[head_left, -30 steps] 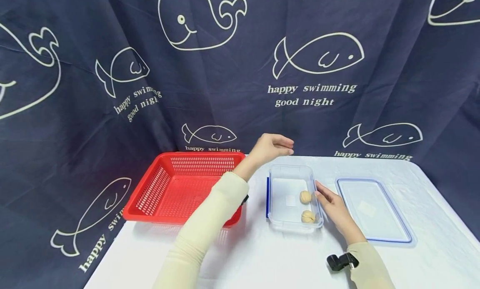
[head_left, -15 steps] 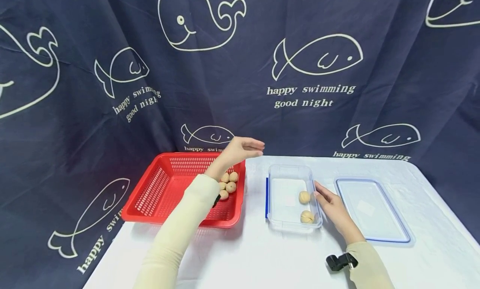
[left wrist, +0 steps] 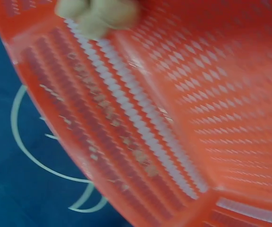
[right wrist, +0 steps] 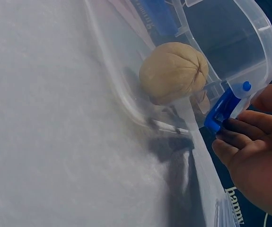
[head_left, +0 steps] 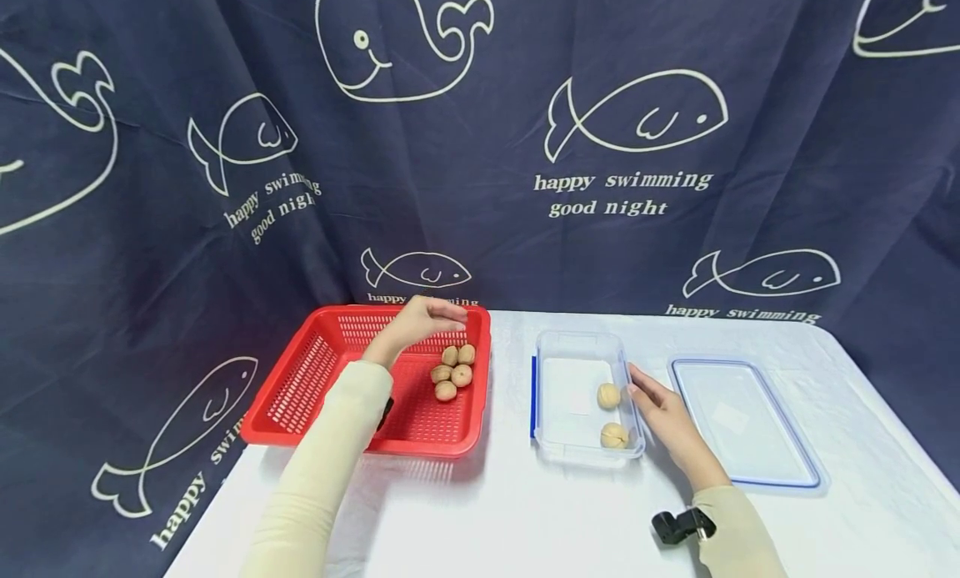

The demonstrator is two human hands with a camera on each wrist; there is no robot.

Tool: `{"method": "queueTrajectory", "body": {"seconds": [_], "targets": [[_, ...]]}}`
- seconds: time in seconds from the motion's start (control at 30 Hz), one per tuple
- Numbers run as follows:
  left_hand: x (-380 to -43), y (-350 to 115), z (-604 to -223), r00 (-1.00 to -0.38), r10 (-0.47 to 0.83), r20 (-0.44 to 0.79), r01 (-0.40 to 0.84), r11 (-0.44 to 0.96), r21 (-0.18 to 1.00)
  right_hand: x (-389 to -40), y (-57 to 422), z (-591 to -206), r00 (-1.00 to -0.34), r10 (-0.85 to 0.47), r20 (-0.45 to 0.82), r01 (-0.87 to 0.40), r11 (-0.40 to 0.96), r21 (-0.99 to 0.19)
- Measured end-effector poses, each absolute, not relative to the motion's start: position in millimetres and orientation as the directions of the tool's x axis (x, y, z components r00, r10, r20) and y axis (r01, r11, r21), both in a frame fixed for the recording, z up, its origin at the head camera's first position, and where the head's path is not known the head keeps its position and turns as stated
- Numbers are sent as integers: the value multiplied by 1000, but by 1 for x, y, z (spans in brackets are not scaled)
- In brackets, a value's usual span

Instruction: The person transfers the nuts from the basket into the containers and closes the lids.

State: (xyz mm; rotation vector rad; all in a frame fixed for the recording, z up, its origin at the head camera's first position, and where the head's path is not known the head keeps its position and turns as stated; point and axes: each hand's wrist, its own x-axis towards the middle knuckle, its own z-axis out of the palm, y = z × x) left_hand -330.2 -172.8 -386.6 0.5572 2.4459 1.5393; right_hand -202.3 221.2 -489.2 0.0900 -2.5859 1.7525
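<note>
Resting on white cloth [head_left: 495, 511], a red basket [head_left: 412, 386] fronts a navy curtain [head_left: 465, 178].

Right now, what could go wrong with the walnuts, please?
The right hand touches the side of the clear box, so a push might slide it and roll the two loose walnuts inside. The left hand is above the red basket; reaching down could scatter the clustered walnuts there.

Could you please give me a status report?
Left hand above basket; right hand touching box. Five walnuts visible in basket, two in box. Lid off, beside box.
</note>
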Motion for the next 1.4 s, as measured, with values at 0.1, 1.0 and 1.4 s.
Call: {"method": "queueTrajectory", "body": {"seconds": [0.1, 1.0, 1.4], "targets": [[-332, -184, -396, -922, 388, -16, 161, 418, 894, -202, 221, -490, -998, -34, 46, -56, 377, -925], [-336, -222, -434, -856, 416, -308, 21, 622, 783, -202, 221, -490, -999, -34, 40, -49, 380, -924], [-337, -210, -436, -863, 350, -365, 7, 731, 683, -202, 220, -492, -998, -14, 54, -55, 385, -921]]}}
